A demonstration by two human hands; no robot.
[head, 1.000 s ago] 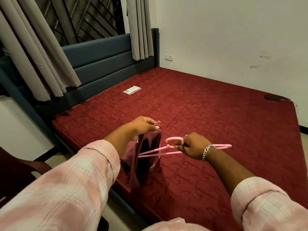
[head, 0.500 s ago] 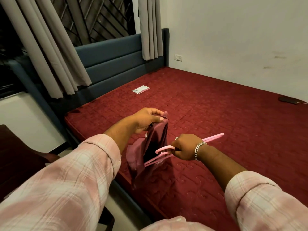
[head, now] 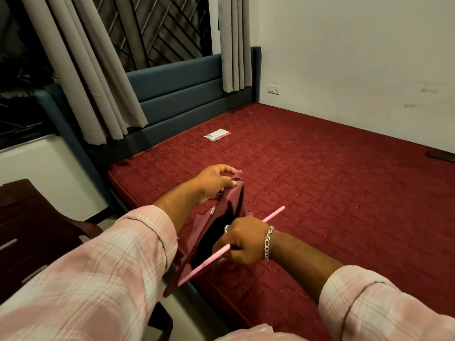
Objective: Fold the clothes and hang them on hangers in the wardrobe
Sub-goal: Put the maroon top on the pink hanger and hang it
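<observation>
**Two hands, one garment, one hanger**

Head view: both my hands are busy above the near edge of the bed (head: 320,193). My left hand (head: 214,180) pinches the top edge of the maroon garment (head: 221,217), thumb and fingers curled on the cloth, holding it up so it hangs open with a dark hollow inside. My right hand (head: 243,239) grips the pink hanger (head: 209,260), fingers wrapped round its middle; one arm slants down-left across the garment's lower part, the other pokes up-right past my wrist. I think the hook sits hidden inside my fist or the cloth, but I cannot tell which.

Further back, a small white packet (head: 217,134) lies on the bed near the blue headboard (head: 182,94). Grey curtains (head: 98,82) hang over it. A dark flat object (head: 440,155) rests at the far right edge. A dark chair (head: 32,230) stands at my left.
</observation>
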